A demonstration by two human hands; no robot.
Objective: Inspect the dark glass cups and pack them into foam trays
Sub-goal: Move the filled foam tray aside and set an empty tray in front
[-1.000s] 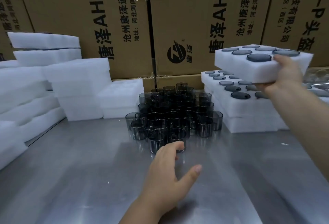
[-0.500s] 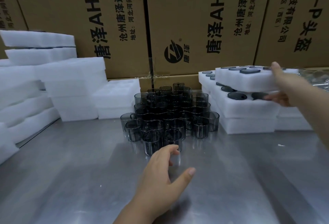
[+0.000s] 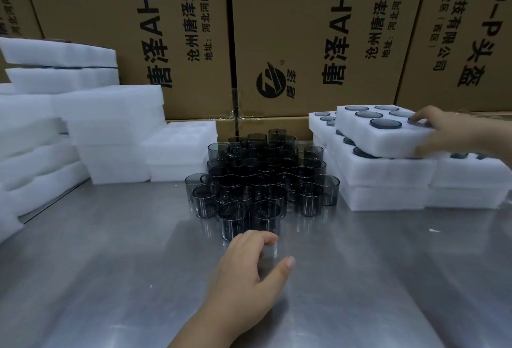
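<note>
My right hand [image 3: 448, 131] grips the top tray [image 3: 382, 140], fingers laid over its upper face beside one packed cup, thumb against its side. This tray is to the right of the cup cluster [image 3: 263, 176] and higher than it, lying a little askew on the stack of filled trays [image 3: 388, 178]. I judge it set down or very nearly so, though I cannot tell whether its full weight rests on the stack. Every pocket I can see in it holds a dark cup, so I count that tray as done, and the trays beneath it show dark rounds in their pockets too.

My left hand [image 3: 249, 273] hangs over the steel table [image 3: 110, 264] just in front of the cluster, fingers loosely curled, thumb out, holding nothing. My fingertips are near the two front cups, apparently not touching them.

Plenty is left. The cluster stands crowded, cup against cup, and seems to rise higher at the back. None of these loose cups is in foam yet. Just to the left of the cluster sits an empty tray [image 3: 180, 148] with open pockets, and farther left are piles of white foam [image 3: 110, 131]. Cardboard boxes [image 3: 304, 43] stand behind the cluster. By my reckoning the next round needs an empty tray pulled in front of the cluster, then the front cups looked over one by one
</note>
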